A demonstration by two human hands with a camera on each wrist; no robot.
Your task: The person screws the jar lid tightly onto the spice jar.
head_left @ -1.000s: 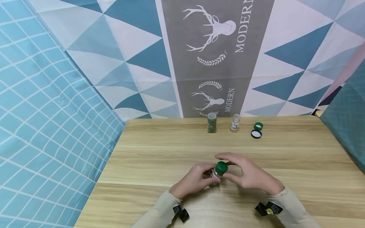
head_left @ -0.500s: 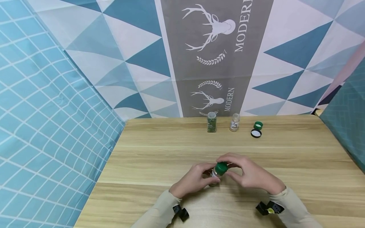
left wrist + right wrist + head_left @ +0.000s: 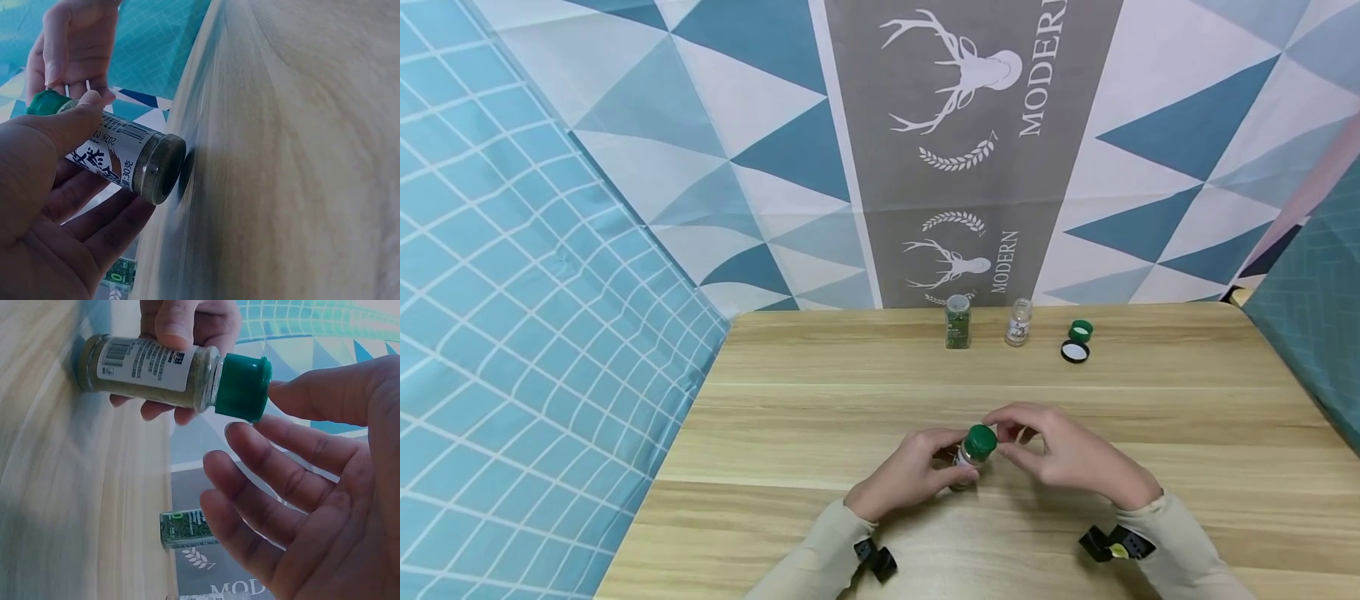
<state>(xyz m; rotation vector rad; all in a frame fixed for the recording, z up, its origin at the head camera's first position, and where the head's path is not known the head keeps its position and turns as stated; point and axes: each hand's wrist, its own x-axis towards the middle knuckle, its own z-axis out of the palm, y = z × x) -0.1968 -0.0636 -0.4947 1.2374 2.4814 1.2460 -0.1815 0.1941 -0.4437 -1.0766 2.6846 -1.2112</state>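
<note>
In the head view my left hand [image 3: 913,471] grips a small round glass spice jar [image 3: 115,150] with a white label and a green cap [image 3: 244,387]. Brownish powder shows inside the jar, which leans slightly just over the wooden table, its base at or close to the surface. My right hand [image 3: 1067,454] is at the right side of the cap. In the right wrist view its thumb and index fingertips pinch at the cap's rim, while the other fingers lie bent below it, apart from the jar.
Along the back of the wooden table [image 3: 820,400] stand a square jar of green flakes [image 3: 957,323] and a small uncapped glass jar [image 3: 1018,323]. To their right lie a green cap [image 3: 1081,331] and a black ring-like lid [image 3: 1075,352]. Patterned cloths hang behind and beside the table.
My right hand closed in around the cap, then drew slightly right, its thumb and index fingertips nearer each other at the rim. The left hand and jar have hardly moved.
</note>
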